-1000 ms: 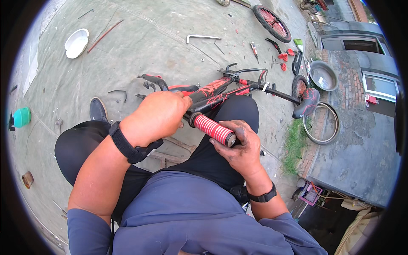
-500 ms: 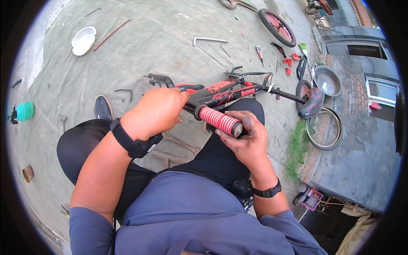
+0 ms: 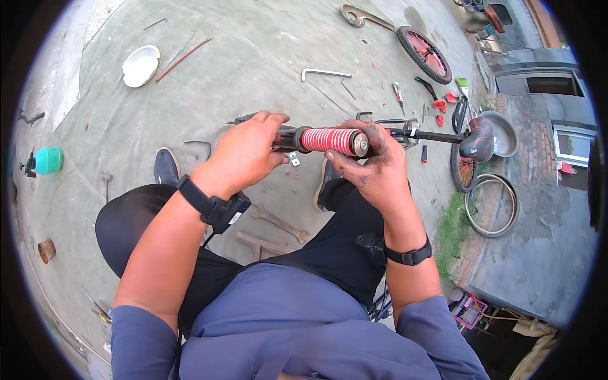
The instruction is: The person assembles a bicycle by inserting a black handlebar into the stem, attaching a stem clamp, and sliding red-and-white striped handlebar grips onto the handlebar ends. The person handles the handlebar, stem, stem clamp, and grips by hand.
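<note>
I hold a black and red bicycle frame up in front of me, its tubes mostly hidden behind its near end and my hands. A red-and-white ringed tube with a round metal end sticks out toward my right. My left hand is closed around the black part beside the ringed tube. Blackened with grime, my right hand grips the tube's metal end between thumb and fingers. Farther right, the seat post leads to a black and red saddle, with a red-spoked wheel below it.
Around me on the concrete lie a spanner, a large wrench, a bent metal bar, a screwdriver and a loose wheel. A white dish sits far left. Bare rims and a metal basin are at right.
The bicycle frame has turned, so its printed tubes are now hidden behind the ringed tube and my hands. My right hand has risen slightly with the tube's end.
</note>
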A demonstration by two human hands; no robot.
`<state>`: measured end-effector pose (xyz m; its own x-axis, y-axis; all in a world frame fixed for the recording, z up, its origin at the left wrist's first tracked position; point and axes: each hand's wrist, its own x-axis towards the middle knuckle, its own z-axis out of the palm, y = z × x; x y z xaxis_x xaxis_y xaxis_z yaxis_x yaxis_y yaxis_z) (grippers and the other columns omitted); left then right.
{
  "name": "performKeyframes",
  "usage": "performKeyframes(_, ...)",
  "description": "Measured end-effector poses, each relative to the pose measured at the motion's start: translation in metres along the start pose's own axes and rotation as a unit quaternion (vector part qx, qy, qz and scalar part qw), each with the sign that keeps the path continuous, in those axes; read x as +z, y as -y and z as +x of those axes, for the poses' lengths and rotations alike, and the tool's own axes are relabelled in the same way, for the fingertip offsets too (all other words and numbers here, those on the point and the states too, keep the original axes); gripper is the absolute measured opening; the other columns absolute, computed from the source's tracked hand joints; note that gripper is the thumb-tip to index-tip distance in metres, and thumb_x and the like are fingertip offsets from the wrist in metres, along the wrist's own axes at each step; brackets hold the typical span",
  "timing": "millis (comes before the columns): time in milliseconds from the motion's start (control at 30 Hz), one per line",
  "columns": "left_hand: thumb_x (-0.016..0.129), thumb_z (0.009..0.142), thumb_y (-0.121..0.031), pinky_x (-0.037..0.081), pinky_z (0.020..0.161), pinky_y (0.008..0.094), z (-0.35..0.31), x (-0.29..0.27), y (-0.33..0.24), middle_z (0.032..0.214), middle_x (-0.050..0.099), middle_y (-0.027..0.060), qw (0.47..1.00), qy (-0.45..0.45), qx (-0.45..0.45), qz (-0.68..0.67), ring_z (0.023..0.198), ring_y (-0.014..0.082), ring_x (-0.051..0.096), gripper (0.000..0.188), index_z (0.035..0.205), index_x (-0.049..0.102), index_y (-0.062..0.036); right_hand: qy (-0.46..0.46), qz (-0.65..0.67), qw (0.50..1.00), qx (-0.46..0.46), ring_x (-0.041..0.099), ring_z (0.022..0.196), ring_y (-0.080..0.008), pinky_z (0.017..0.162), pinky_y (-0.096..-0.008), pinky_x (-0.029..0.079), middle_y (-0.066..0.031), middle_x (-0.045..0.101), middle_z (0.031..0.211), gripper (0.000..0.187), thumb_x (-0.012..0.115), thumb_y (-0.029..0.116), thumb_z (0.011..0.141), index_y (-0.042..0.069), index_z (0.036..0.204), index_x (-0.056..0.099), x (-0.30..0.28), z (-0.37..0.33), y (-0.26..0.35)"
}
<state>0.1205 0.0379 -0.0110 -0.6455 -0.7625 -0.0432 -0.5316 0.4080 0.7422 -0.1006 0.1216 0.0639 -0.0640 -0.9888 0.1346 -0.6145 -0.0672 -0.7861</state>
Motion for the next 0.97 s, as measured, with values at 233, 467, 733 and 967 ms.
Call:
performKeyframes(233, 0.085, 0.081, -0.021, 0.055, 0.088, 0.0471, 0.032, 0.042, 0.009, 0.112, 0.068, 0.0199, 0.994, -0.084, -0.03, -0.059, 0.106, 0.0403, 0.067, 0.045, 0.115, 0.062, -0.0015, -0.016, 0.258, 0.964, 0.062, 0.068, 0.108, -0.0179, 0.093, -0.0333, 0.057, -0.0106, 0.072, 0.112, 0.032, 0.074, 0.0, 0.088, 0.003, 0.117, 0.061, 0.039, 0.035, -0.022)
performKeyframes(467, 0.084, 0.082, -0.019, 0.056, 0.079, 0.0497, 0.047, 0.042, 0.016, 0.101, 0.072, 0.0205, 0.987, -0.111, -0.061, -0.094, 0.093, 0.0427, 0.07, 0.035, 0.104, 0.064, -0.0021, -0.048, 0.422, 0.903, 0.063, 0.065, 0.091, -0.0114, 0.083, -0.03, 0.055, -0.0059, 0.07, 0.098, 0.015, 0.075, 0.01, 0.095, 0.005, 0.1, 0.062, 0.077, 0.064, -0.033)
performKeyframes(733, 0.083, 0.082, -0.019, 0.055, 0.078, 0.0503, 0.056, 0.028, 0.015, 0.098, 0.072, 0.022, 0.99, -0.088, -0.074, -0.08, 0.092, 0.0434, 0.07, 0.032, 0.102, 0.064, -0.0027, -0.059, 0.46, 0.886, 0.009, 0.065, 0.083, -0.014, 0.093, -0.0374, 0.057, -0.0074, 0.067, 0.091, 0.012, 0.072, 0.006, 0.094, 0.002, 0.098, 0.061, 0.071, 0.085, -0.031)
performKeyframes(967, 0.081, 0.083, -0.02, 0.056, 0.078, 0.0507, 0.064, 0.03, 0.019, 0.099, 0.073, 0.0222, 0.989, -0.095, -0.09, -0.074, 0.093, 0.0444, 0.07, 0.032, 0.103, 0.063, -0.003, -0.051, 0.445, 0.893, 0.036, 0.069, 0.089, -0.0187, 0.104, -0.0448, 0.054, -0.0105, 0.069, 0.092, 0.015, 0.071, 0.012, 0.095, 0.001, 0.101, 0.061, 0.063, 0.095, -0.028)
